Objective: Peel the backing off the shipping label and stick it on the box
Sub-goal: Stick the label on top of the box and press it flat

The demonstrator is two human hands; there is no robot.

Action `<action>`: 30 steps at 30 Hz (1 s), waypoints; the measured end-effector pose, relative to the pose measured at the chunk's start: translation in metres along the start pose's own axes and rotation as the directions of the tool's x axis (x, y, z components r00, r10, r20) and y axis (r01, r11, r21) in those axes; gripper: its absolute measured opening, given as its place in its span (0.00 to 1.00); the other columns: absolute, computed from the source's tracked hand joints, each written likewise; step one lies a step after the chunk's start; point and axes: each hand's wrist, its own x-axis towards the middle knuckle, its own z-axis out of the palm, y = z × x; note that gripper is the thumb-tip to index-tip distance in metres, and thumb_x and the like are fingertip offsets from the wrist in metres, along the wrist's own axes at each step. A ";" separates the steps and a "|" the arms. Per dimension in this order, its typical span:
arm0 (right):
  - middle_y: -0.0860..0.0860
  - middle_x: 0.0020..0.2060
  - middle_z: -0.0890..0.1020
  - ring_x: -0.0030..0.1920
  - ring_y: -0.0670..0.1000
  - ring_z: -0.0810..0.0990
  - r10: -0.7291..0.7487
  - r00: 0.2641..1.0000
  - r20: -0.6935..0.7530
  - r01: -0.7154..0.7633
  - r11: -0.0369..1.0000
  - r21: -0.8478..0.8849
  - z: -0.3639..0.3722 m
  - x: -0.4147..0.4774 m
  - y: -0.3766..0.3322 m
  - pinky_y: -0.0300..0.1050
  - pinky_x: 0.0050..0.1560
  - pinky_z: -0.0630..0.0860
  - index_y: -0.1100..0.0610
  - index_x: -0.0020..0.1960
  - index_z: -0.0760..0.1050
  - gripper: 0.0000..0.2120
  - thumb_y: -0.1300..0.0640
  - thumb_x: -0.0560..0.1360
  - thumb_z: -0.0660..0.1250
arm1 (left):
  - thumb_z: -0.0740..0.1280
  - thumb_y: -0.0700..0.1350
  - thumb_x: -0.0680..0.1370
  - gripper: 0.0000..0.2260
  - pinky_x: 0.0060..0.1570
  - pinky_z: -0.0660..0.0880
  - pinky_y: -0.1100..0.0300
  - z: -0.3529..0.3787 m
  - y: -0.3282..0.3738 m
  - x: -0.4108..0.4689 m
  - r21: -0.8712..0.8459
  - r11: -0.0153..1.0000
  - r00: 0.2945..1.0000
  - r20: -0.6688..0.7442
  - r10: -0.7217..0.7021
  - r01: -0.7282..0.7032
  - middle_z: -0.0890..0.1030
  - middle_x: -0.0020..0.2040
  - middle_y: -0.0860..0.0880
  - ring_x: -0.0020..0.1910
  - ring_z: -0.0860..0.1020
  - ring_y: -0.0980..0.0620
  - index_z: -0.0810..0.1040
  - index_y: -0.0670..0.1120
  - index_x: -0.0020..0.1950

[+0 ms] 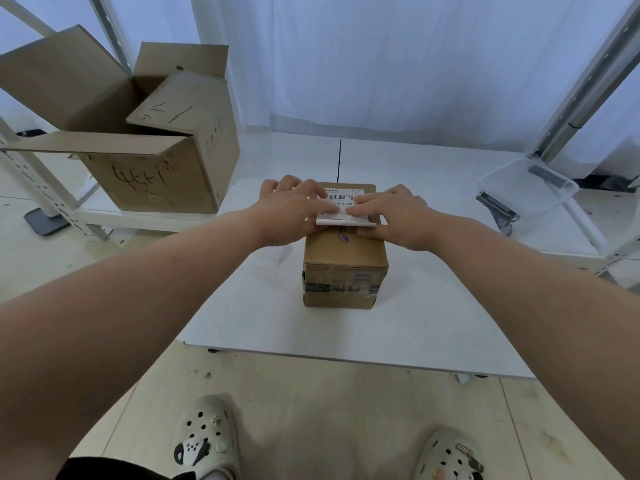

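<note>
So the small taped-up box [344, 258] sits around the middle of the white desk [433, 327], and the shipping label [341, 199] is on its top face, towards the far end, barcode side up. Both hands are on it. The left hand [294, 211] comes in from the left with its thumb lying flat across the label, and its other fingers reach past the far-left corner of the box. The right hand [398, 216] has its fingers laid flat on the right half of the label, with the thumb resting on bare cardboard just in front of the label's near edge. Neither hand looks curled around anything, just pressing down. That near edge looks a little thick or raised, can't really tell which. The hands cover most of the label, so only a strip of print shows between them. Off to the left there's a big open carton [152, 157] with marker scribbles, sitting on a low white shelf. A clear plastic tub [526, 194] is at the far right of the desk, well apart from the box. There's a pale curtain [381, 64] behind, and a pair of clogs [204, 441] down on the floor.
</note>
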 end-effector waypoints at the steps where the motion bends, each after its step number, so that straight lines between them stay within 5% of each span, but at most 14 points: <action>1: 0.44 0.74 0.63 0.71 0.56 0.57 -0.002 1.000 0.005 0.002 1.000 -0.005 0.000 0.001 0.000 0.57 0.67 0.57 0.40 0.70 0.64 0.22 0.45 0.77 0.60 | 0.54 0.54 0.80 0.19 0.69 0.53 0.45 0.000 -0.002 0.002 0.035 0.999 0.999 0.030 -0.021 0.020 0.60 0.74 0.53 0.72 0.56 0.44 0.62 0.63 0.72; 7: 0.46 0.77 0.54 0.76 0.58 0.49 0.028 0.995 0.097 -0.028 1.000 -0.004 0.001 0.005 0.001 0.61 0.74 0.47 0.39 0.73 0.56 0.25 0.44 0.78 0.58 | 0.54 0.65 0.77 0.27 0.71 0.47 0.42 -0.005 -0.009 0.012 0.044 0.995 0.984 0.155 -0.093 0.087 0.50 0.78 0.52 0.76 0.48 0.42 0.54 0.62 0.75; 11: 0.49 0.78 0.47 0.76 0.61 0.45 0.110 0.984 0.137 -0.106 0.994 -0.037 -0.002 0.004 -0.001 0.66 0.73 0.43 0.41 0.76 0.48 0.29 0.41 0.78 0.55 | 0.57 0.63 0.76 0.25 0.72 0.43 0.43 0.000 -0.010 0.004 0.002 1.000 0.998 0.057 0.006 -0.006 0.51 0.78 0.53 0.76 0.46 0.44 0.60 0.63 0.73; 15: 0.51 0.77 0.44 0.76 0.61 0.43 0.116 0.985 0.126 -0.106 0.991 -0.081 -0.003 0.004 -0.002 0.66 0.72 0.42 0.41 0.75 0.49 0.28 0.43 0.79 0.55 | 0.57 0.65 0.75 0.23 0.72 0.41 0.43 0.003 -0.014 -0.004 -0.015 1.000 0.999 0.026 0.028 -0.027 0.49 0.77 0.54 0.76 0.45 0.45 0.62 0.67 0.70; 20: 0.51 0.77 0.42 0.76 0.61 0.41 0.133 0.983 0.129 -0.123 0.989 -0.084 -0.004 0.008 0.002 0.66 0.72 0.41 0.38 0.74 0.50 0.29 0.39 0.77 0.57 | 0.52 0.73 0.71 0.34 0.71 0.40 0.42 0.009 -0.001 0.012 0.051 0.997 0.996 0.065 -0.060 0.057 0.45 0.78 0.51 0.76 0.43 0.44 0.51 0.64 0.75; 25: 0.53 0.77 0.43 0.76 0.61 0.41 0.164 0.980 0.117 -0.158 0.986 -0.055 -0.003 0.008 0.001 0.68 0.72 0.40 0.37 0.74 0.51 0.31 0.38 0.75 0.59 | 0.50 0.77 0.66 0.43 0.72 0.41 0.39 0.010 -0.006 0.009 0.099 0.985 0.987 0.053 -0.150 0.144 0.45 0.78 0.50 0.76 0.43 0.44 0.50 0.58 0.76; 30: 0.54 0.77 0.43 0.76 0.61 0.41 0.174 0.977 0.122 -0.167 0.984 -0.063 -0.004 0.007 -0.001 0.68 0.72 0.41 0.37 0.74 0.50 0.28 0.41 0.77 0.57 | 0.51 0.76 0.67 0.41 0.72 0.40 0.40 0.009 0.007 0.012 0.058 0.997 0.998 0.029 -0.049 0.047 0.44 0.78 0.52 0.76 0.42 0.43 0.52 0.59 0.76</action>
